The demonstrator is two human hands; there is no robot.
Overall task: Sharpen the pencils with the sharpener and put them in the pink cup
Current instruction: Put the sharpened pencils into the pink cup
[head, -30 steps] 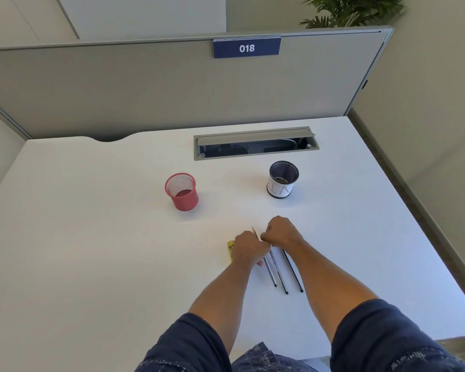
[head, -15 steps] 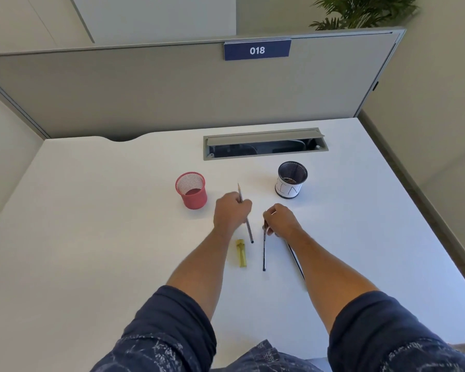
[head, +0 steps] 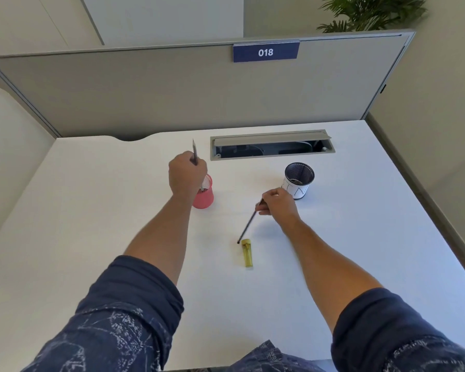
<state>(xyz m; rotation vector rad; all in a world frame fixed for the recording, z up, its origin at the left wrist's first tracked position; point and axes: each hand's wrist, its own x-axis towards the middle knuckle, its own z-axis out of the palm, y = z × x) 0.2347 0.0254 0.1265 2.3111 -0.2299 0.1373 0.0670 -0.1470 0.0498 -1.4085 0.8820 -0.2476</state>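
On the white desk [head: 91,210], a pencil [head: 195,154] is gripped upright in the left hand [head: 185,178], its lower end inside the pink cup [head: 204,196]. The yellow sharpener [head: 246,252] lies nearer the body. A second pencil [head: 249,224] is pinched in the right hand [head: 278,204], slanted toward the sharpener. A black-and-white cup [head: 298,181] stands just beyond that hand.

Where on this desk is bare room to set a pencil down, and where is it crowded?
Free: the wide stretch of desk left of the pink cup, and the right side beyond the black-and-white cup. Crowded: the middle, where the left hand holds a pencil over the pink cup and the right hand angles another pencil toward the yellow sharpener.
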